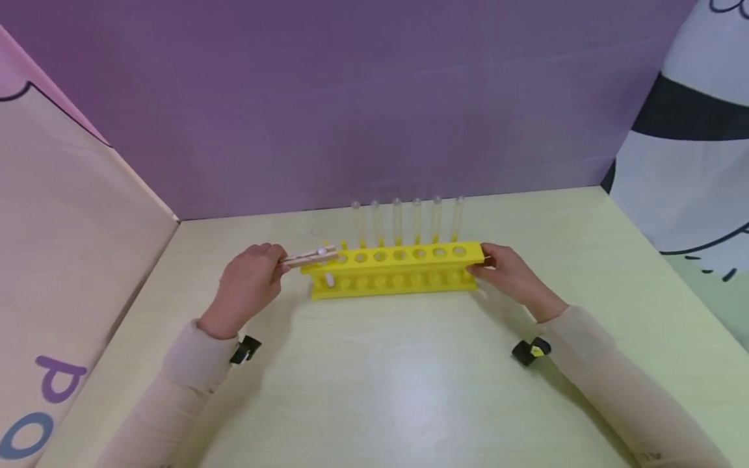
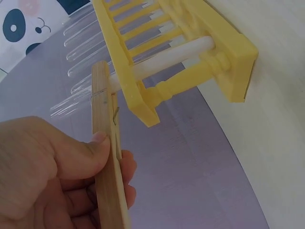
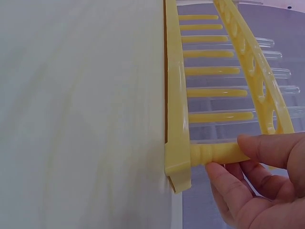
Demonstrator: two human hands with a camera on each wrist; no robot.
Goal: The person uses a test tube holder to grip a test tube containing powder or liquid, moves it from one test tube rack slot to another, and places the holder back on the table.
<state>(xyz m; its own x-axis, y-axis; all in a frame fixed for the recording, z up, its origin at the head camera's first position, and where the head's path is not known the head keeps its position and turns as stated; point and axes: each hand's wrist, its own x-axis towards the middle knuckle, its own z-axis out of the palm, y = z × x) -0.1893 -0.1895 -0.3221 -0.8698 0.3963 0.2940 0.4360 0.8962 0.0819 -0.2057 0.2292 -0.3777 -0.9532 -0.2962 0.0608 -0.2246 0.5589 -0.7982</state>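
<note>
My left hand (image 1: 246, 286) grips a wooden test tube clamp (image 1: 310, 255) by its handle, at the left end of a yellow test tube rack (image 1: 409, 257). In the left wrist view, the clamp's jaws are at the upper part of a test tube (image 2: 167, 59) that looks white inside. That tube passes through the rack's end hole, its lower end down at the base. My right hand (image 1: 512, 273) holds the rack's right end; in the right wrist view, thumb and fingers pinch the yellow end post (image 3: 217, 152).
Several clear test tubes (image 1: 397, 218) stand upside down on the pegs along the rack's far side. The rack rests on a pale table (image 1: 374, 364). A purple panel (image 1: 374, 104) rises behind, with printed panels (image 1: 64, 214) at the sides.
</note>
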